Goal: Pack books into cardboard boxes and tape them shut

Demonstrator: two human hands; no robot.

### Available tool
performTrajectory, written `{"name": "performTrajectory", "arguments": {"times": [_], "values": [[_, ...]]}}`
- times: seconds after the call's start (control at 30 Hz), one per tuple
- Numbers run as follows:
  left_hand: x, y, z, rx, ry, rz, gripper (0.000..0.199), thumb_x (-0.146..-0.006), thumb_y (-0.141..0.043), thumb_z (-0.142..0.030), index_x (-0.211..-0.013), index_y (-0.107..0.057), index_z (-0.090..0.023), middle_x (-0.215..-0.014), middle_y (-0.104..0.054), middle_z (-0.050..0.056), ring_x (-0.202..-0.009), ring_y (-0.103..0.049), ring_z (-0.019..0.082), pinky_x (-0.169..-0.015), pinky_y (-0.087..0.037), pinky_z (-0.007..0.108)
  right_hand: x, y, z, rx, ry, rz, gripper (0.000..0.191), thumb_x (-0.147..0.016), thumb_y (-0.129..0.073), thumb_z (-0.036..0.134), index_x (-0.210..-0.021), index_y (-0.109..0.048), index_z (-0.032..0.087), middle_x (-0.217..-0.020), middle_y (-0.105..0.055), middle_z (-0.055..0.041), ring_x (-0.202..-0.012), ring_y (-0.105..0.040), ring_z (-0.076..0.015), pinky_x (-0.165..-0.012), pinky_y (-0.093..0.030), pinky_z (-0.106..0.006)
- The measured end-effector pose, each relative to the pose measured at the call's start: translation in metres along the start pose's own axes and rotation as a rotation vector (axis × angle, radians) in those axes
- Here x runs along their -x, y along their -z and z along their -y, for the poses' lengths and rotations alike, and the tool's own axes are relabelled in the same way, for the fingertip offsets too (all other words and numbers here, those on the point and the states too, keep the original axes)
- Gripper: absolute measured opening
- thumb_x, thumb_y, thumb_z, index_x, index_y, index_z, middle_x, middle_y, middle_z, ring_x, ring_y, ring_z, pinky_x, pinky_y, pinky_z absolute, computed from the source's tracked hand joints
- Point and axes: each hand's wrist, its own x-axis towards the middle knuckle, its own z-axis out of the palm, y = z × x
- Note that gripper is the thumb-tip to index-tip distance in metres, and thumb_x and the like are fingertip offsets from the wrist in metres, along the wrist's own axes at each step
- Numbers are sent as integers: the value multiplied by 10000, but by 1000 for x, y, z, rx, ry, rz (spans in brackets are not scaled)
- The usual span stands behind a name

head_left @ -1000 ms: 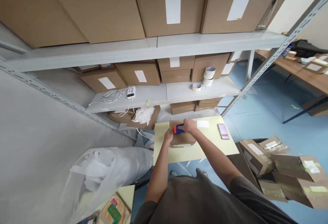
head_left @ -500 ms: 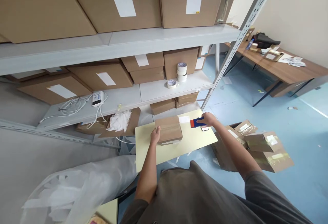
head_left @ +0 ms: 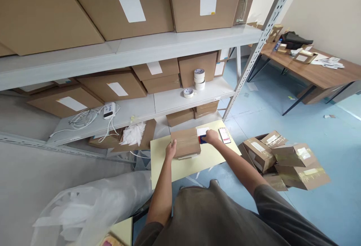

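Observation:
A closed cardboard box (head_left: 186, 141) lies on a pale yellow board (head_left: 163, 169). My left hand (head_left: 170, 149) grips its left side, thumb on the top edge. My right hand (head_left: 212, 137) is closed around a blue hand tool (head_left: 202, 139) with a red-orange end, held at the box's right side. My fingers cover most of the tool, and whether its tip touches the box is hard to tell. Just behind that hand lies a white paper slip (head_left: 202, 130). A phone (head_left: 225, 135) with a lit screen rests on the board further right.
Shelving (head_left: 158, 41) with large boxes stands in front. Tape rolls (head_left: 199, 80) and a white power strip (head_left: 109, 110) sit on its middle shelf. Opened boxes (head_left: 293, 156) lie on the floor at right. A clear plastic bag (head_left: 113, 189) is at left, a wooden table (head_left: 321, 75) at far right.
My right hand has moved left with the blue tool, from above the phone to the box's right side. The phone is now uncovered. My left hand stays on the box.

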Motion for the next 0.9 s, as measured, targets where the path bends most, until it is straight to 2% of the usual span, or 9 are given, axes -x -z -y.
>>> {"name": "performTrajectory", "arguments": {"times": [0.17, 0.33, 0.43, 0.53, 0.63, 0.7, 0.8, 0.87, 0.9], "values": [[0, 0, 0, 19, -20, -19, 527, -1064, -448, -540, -1186, -781, -151, -1266, -783, 186, -1301, -682, 345, -1069, -528, 397, 10, -43, 2, -1, -40, 92, 269, -1000, -716, 335, -1153, -744, 116, -1149, -762, -217, -1109, -734, -320, -928, -558, -389], [-2, -2, 0, 25, -27, -30, 502, -1066, -458, -519, -1167, -785, -152, -1252, -789, 181, -1293, -685, 342, -1071, -531, 399, 17, -85, -32, -58, -186, 63, 397, -1095, -473, 405, -1269, -699, 130, -1193, -770, -219, -1159, -728, -310, -982, -490, -386], [-2, -3, 0, 21, -17, -37, 498, -1067, -461, -520, -1178, -781, -155, -1259, -786, 180, -1289, -689, 333, -1071, -530, 394, 20, -106, -55, -162, -209, 86, 328, -1064, -486, 301, -1249, -701, 137, -1285, -739, -229, -1272, -673, -309, -1060, -443, -408], [-3, -3, 1, -6, 4, -46, 518, -1063, -467, -548, -1188, -774, -150, -1255, -785, 190, -1275, -695, 341, -1065, -532, 409, 27, -118, -72, -273, -225, 150, 273, -999, -565, 283, -1185, -726, 163, -1213, -763, -205, -1186, -713, -296, -1021, -467, -412], [-4, -3, 2, -20, -8, -39, 525, -1060, -469, -560, -1185, -773, -151, -1250, -785, 192, -1276, -694, 345, -1060, -533, 413, 29, -115, -77, -332, -234, 144, 301, -998, -551, 364, -1133, -747, 179, -1093, -785, -177, -1046, -750, -288, -949, -509, -405], [-5, -3, 2, -11, -33, -32, 520, -1063, -465, -555, -1187, -774, -156, -1250, -787, 185, -1281, -692, 340, -1060, -532, 404, 24, -104, -71, -369, -224, 110, 376, -1028, -472, 399, -1126, -757, 176, -1098, -787, -184, -1069, -744, -298, -952, -520, -403], [-5, -4, 2, -2, -49, -26, 510, -1070, -454, -537, -1192, -776, -161, -1259, -786, 176, -1288, -688, 331, -1067, -527, 394, 16, -78, -43, -518, -96, 11, 471, -1066, -355, 438, -1227, -746, 230, -1243, -777, -130, -1234, -692, -277, -1057, -497, -386], [-4, -5, 1, -2, -47, -22, 511, -1073, -450, -534, -1210, -774, -164, -1275, -782, 173, -1293, -686, 324, -1066, -528, 386, 15, -62, -14, -829, 77, -76, 499, -1051, -400, 508, -1331, -714, 241, -1350, -744, -109, -1334, -636, -282, -1137, -467, -412], [-4, -5, 1, -4, -41, -22, 515, -1074, -449, -536, -1227, -769, -164, -1288, -777, 174, -1295, -685, 321, -1063, -529, 381, 17, -57, 1, -921, 134, -57, 508, -1034, -445, 536, -1373, -693, 250, -1366, -738, -101, -1346, -628, -285, -1152, -463, -423]]}}
